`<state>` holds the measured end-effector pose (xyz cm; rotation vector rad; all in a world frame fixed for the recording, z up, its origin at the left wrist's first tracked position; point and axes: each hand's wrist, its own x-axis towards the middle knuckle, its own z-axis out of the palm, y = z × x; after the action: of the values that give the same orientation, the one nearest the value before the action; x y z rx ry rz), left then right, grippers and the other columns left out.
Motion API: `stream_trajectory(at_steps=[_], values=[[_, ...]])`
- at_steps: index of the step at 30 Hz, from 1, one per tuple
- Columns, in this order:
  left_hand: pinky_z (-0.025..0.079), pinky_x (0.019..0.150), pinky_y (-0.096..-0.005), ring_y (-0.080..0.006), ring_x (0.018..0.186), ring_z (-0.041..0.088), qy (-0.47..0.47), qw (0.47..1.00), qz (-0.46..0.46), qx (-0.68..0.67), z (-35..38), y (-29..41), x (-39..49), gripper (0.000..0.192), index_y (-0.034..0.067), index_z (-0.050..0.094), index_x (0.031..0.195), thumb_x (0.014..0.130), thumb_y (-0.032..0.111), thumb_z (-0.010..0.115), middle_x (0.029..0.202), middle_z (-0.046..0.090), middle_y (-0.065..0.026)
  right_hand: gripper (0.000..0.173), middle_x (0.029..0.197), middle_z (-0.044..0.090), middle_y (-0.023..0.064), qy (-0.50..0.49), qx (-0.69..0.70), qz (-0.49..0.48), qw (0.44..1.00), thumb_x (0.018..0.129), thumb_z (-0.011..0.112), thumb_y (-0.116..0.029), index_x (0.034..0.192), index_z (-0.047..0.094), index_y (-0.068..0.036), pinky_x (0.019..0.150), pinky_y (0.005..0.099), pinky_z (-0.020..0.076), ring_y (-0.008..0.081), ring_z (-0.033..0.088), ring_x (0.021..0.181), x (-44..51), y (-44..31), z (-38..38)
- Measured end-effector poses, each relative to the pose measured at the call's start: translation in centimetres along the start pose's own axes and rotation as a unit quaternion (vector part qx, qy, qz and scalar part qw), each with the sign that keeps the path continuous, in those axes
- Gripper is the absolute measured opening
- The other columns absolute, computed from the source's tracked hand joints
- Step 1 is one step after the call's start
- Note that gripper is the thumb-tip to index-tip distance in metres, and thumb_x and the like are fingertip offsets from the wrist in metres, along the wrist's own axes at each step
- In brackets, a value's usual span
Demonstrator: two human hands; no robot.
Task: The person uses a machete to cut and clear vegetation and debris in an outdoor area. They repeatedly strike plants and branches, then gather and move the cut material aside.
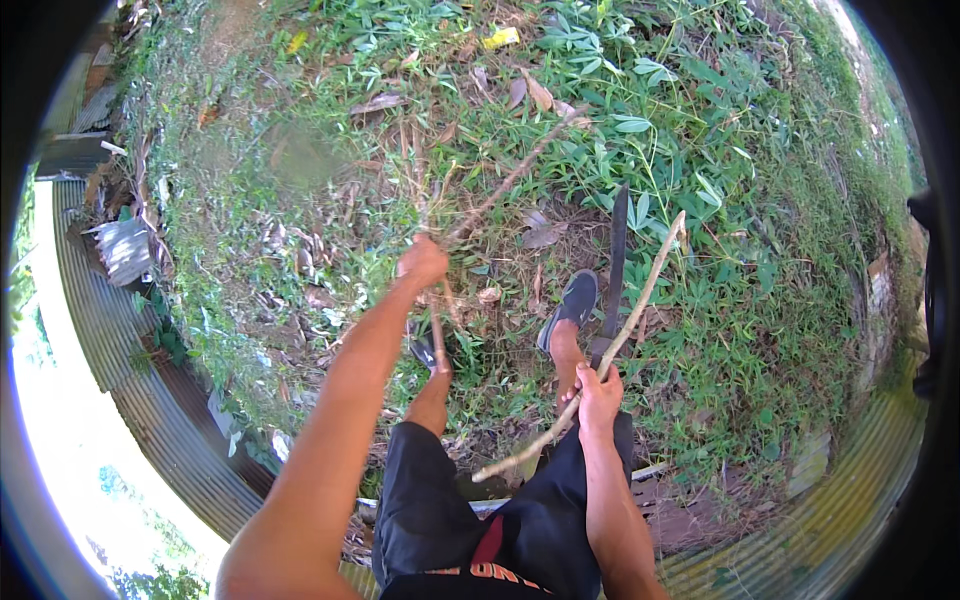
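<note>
My left hand (424,259) is closed around a thin forked stick (439,326), whose lower end reaches down past my left foot. A longer brown branch (517,174) runs from beside this hand towards the upper right; whether the fingers hold it too, I cannot tell. My right hand (598,397), near my right shin, grips a pale, slightly bent stick (643,296) together with a machete (618,255). The dark blade points away from me, left of the stick's far half. The machete's handle is mostly hidden by the hand and the stick.
Low green plants (675,180) and dry leaves (544,232) cover the ground. Corrugated metal sheets (169,442) edge the left side, with another sheet (847,495) at lower right. A yellow wrapper (501,37) lies ahead. My shoes (576,300) stand among the weeds.
</note>
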<state>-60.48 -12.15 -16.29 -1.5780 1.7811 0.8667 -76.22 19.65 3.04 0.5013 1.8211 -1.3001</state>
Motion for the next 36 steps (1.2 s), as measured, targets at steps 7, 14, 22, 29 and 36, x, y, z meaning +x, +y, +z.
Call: stream_trajectory(at_steps=[7, 14, 22, 29, 36], values=[[0.053, 0.082, -0.055, -0.0471, 0.096, 0.067, 0.001, 0.988, 0.098, 0.119, -16.3, -18.2, -12.9, 0.044, 0.0, 0.052, 0.116, 0.088, 0.033, 0.06, 0.098, 0.069, -0.0309, 0.023, 0.067, 0.052, 0.0064, 0.044, 0.059, -0.013, 0.997, 0.086, 0.066, -0.011, 0.099, 0.048, -0.002, 0.042, 0.0375, 0.0497, 0.0189, 0.051, 0.044, -0.5, 1.6, -1.1], [0.052, 0.071, -0.057, -0.0452, 0.079, 0.068, -0.001, 0.972, 0.05, 0.23, -25.5, -38.6, -35.5, 0.039, 0.002, 0.048, 0.113, 0.083, 0.023, 0.062, 0.083, 0.069, -0.0236, 0.013, 0.065, 0.052, 0.0054, 0.059, 0.184, 0.024, 0.981, 0.088, 0.064, -0.017, 0.088, 0.056, -0.007, 0.049, 0.0406, 0.0532, 0.0209, 0.055, 0.052, -4.9, -5.6, 1.2], [0.05, 0.065, -0.0575, -0.0459, 0.071, 0.066, 0.118, 0.992, 0.011, 0.038, -25.3, -40.4, -49.6, 0.036, 0.002, 0.048, 0.112, 0.085, 0.022, 0.061, 0.076, 0.067, -0.0247, 0.037, 0.088, 0.058, 0.0091, 0.052, 0.125, -0.051, 0.989, 0.087, 0.066, -0.031, 0.112, 0.056, -0.006, 0.07, 0.0524, 0.0565, 0.0304, 0.064, 0.077, -6.7, -9.6, -4.9], [0.056, 0.069, -0.0509, -0.0352, 0.081, 0.069, 0.334, 0.924, -0.107, -0.149, -34.3, -46.8, -54.3, 0.049, 0.003, 0.048, 0.133, 0.093, 0.029, 0.061, 0.089, 0.069, -0.0228, 0.046, 0.099, 0.064, 0.0127, 0.064, 0.013, -0.068, 0.996, 0.085, 0.064, -0.038, 0.11, 0.057, 0.0, 0.072, 0.0459, 0.0573, 0.0293, 0.065, 0.084, -1.2, -10.3, -11.8], [0.042, 0.111, -0.0482, -0.0403, 0.133, 0.048, 0.583, 0.694, -0.42, -0.044, -47.6, -71.0, -69.7, 0.089, -0.003, 0.035, 0.148, 0.082, 0.037, 0.08, 0.148, 0.041, -0.0279, 0.044, 0.095, 0.062, 0.0114, 0.015, -0.093, -0.062, 0.994, 0.084, 0.064, -0.039, 0.108, 0.056, -0.002, 0.069, 0.0446, 0.0565, 0.0283, 0.063, 0.081, -4.9, -10.3, -6.5]])
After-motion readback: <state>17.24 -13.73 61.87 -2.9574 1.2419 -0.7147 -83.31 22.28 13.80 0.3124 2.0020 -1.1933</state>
